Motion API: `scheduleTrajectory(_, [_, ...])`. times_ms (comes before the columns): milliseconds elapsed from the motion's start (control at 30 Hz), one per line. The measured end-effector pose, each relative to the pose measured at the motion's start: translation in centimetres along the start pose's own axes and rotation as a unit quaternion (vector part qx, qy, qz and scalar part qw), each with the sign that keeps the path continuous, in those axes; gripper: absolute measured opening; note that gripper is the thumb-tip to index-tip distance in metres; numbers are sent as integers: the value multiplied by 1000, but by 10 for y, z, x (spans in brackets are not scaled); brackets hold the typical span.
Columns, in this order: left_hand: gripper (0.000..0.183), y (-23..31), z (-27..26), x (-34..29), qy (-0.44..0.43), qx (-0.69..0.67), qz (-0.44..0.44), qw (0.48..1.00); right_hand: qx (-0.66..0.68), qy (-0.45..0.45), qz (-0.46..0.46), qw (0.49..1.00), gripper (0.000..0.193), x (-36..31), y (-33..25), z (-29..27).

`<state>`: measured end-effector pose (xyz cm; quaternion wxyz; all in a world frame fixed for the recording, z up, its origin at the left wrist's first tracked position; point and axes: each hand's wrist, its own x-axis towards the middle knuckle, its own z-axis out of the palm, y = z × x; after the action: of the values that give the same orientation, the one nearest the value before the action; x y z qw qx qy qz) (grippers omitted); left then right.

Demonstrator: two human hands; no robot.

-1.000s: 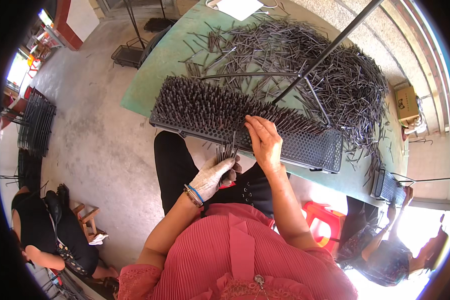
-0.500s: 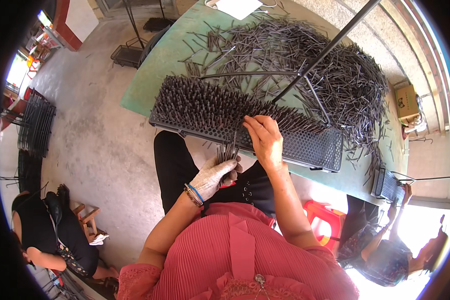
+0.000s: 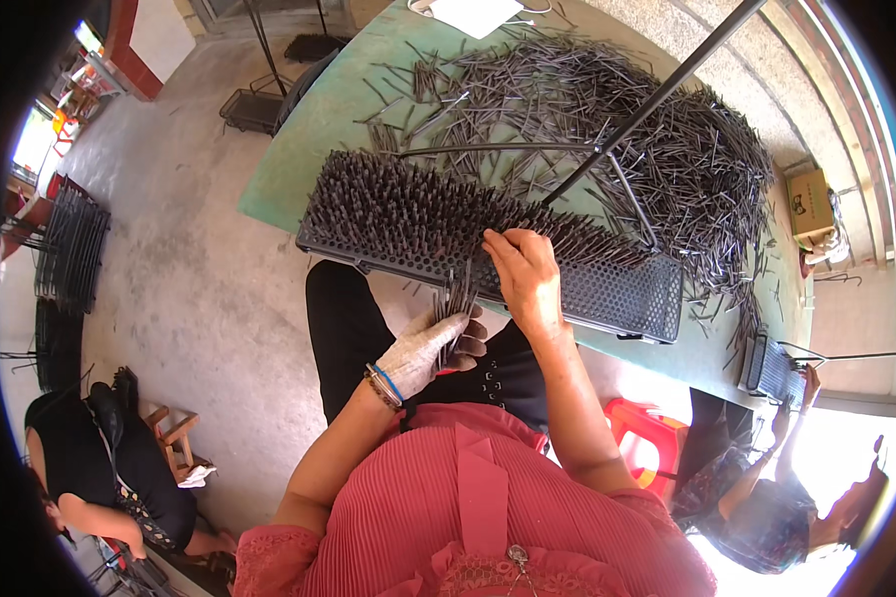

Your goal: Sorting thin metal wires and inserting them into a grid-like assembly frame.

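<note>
My left hand (image 3: 433, 343), in a pale work glove with grey fingertips, is closed round a bunch of thin dark rods (image 3: 454, 291). The rods stick up from it, just in front of a long black perforated tray (image 3: 622, 291). Many upright dark rods (image 3: 388, 194) stand in the holes of this tray, thickest at the left and along the far side. My bare right hand (image 3: 528, 274) reaches over the tray's near edge, thumb and fingers pinched at the border of the standing rods. Whatever is between those fingertips is too small to make out.
A large heap of loose rods (image 3: 697, 159) covers the far and right part of the green table (image 3: 289, 169). A black metal pole (image 3: 657, 99) with braces rises from the tray. Beside a red stool (image 3: 647, 438), a co-worker (image 3: 757, 497) handles another tray (image 3: 770, 366); another person (image 3: 119, 468) is at left.
My left hand's fingers have loosened and shifted slightly around the rods, which fan out a little differently. My right hand has barely moved. The person at left has moved an arm.
</note>
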<state>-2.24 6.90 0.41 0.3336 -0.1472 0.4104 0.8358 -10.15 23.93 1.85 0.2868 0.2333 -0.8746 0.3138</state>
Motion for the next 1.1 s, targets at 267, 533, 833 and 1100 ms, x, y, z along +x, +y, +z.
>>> scheduleTrajectory(267, [32, -4, -7, 1, -13, 38, 29, 999, 14, 24, 56, 998, 23, 0, -13, -8])
scheduleTrajectory(533, [31, 8, -1, -8, -55, 113, 58, 990, 311, -168, 324, 877, 18, -4, -25, -22])
scheduleTrajectory(833, [28, 2, -11, -7, -15, 89, 43, 995, 268, 38, 260, 927, 19, 17, -20, -5])
scheduleTrajectory(1100, [29, -1, -19, -6, -20, 96, 41, 994, 163, 47, 167, 971, 14, 17, -26, 3])
